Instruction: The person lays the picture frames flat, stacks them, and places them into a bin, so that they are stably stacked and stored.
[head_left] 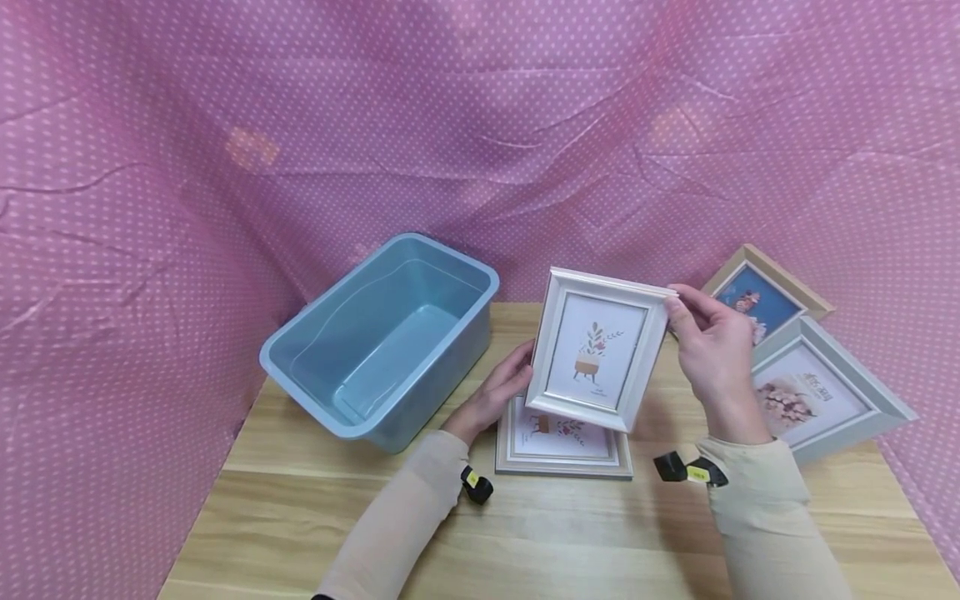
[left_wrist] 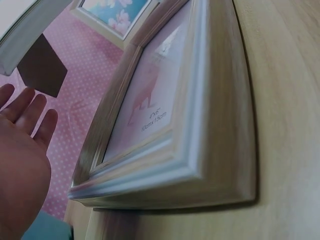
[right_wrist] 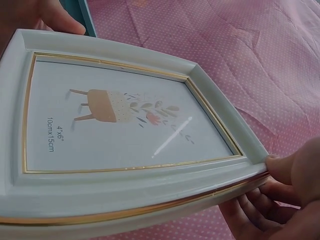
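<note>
A white picture frame (head_left: 597,350) with a plant-in-pot print is held up, tilted, above the table. My right hand (head_left: 716,354) pinches its upper right corner, thumb in front and fingers behind. Near its left edge is my left hand (head_left: 491,396), whose fingers (left_wrist: 31,112) look extended in the left wrist view; whether they touch the frame I cannot tell. A brown stand flap (left_wrist: 42,65) juts from behind the raised frame. Beneath it, a wood-toned picture frame (head_left: 566,450) lies face up on the table, its upper part hidden by the white one.
A blue plastic bin (head_left: 450,379) stands at the left on the wooden table (head_left: 562,533). At the right are a tan frame with a blue picture (head_left: 757,300) and a grey-green frame (head_left: 817,392) overlapping it. Pink dotted cloth (head_left: 480,125) hangs behind and at both sides.
</note>
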